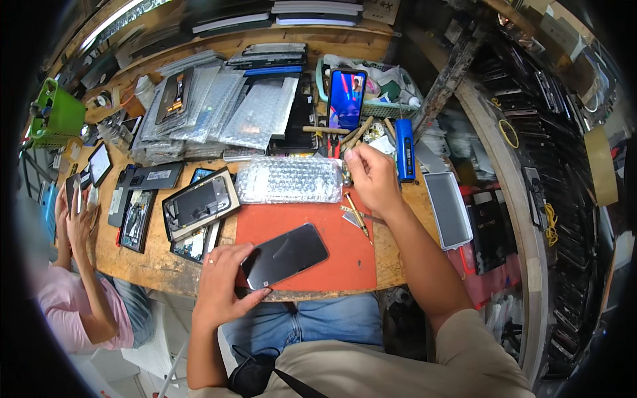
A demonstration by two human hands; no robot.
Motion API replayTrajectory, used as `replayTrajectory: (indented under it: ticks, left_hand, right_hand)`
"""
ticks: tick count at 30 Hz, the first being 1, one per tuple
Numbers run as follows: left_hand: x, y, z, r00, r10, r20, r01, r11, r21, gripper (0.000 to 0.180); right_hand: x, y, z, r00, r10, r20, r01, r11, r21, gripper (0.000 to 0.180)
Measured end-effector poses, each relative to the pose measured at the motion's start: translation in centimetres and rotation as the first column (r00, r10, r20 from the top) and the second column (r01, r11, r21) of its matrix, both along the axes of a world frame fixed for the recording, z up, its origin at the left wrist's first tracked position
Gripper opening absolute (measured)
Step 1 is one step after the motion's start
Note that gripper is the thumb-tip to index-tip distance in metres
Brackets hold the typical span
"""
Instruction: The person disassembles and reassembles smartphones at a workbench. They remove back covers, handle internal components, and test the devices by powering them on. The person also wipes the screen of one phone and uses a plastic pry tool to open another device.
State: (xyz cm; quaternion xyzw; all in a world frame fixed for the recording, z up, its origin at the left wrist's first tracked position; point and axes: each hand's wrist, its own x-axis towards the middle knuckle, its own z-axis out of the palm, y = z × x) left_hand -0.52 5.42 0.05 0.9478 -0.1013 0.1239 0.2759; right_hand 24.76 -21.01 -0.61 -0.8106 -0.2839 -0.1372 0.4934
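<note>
A black glossy smartphone [285,257] lies tilted on the red work mat [315,229]. My left hand [225,282] grips its left end, with the thumb along the near edge and the fingers at the far side. Raised past the mat's far edge, my right hand [373,176] has its fingers closed in a pinch beside several brown sticks [355,138]; what they hold, if anything, I cannot make out. A thin brass-coloured screwdriver [358,215] rests on the mat below that hand. Bubble-wrapped packaging [290,180] lies across the mat's far edge.
A propped phone with a lit screen [346,99] stands at the back, near a blue handheld tool [404,149]. Bubble-wrapped parts [212,109] are piled behind. A box with a phone part [199,205] and opened phones [137,219] sit left. Another person's hands [76,215] hold a phone.
</note>
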Motion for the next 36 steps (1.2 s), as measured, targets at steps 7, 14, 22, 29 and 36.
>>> replayTrajectory:
  ticks: [7,14,22,29,36]
  left_hand:
    - [-0.5,-0.1,-0.7,0.998,0.054,0.026,-0.054,0.999,0.000,0.086]
    - [-0.5,-0.1,-0.6,0.996,0.083,0.023,-0.084,0.996,0.026,0.085]
    - [-0.3,-0.3,-0.6,0.996,0.084,0.023,-0.084,0.996,0.018,0.085]
    - [-0.3,-0.2,-0.4,0.994,0.103,-0.022,-0.102,0.993,0.064,0.087]
    - [-0.4,-0.1,-0.6,0.995,0.101,-0.001,-0.101,0.993,0.066,0.085]
  right_hand:
    - [6.5,0.8,2.0,0.866,0.090,0.491,0.146,0.895,-0.421,0.015]
    - [6.6,1.0,-0.9,0.839,0.044,0.542,0.257,0.846,-0.467,0.013]
    - [6.1,-1.6,1.5,0.839,-0.108,0.534,0.333,0.878,-0.344,0.017]
    - [6.7,-2.2,1.2,0.856,-0.103,0.507,0.314,0.882,-0.351,0.015]
    - [6.4,-1.7,0.9,0.891,-0.013,0.454,0.200,0.908,-0.368,0.016]
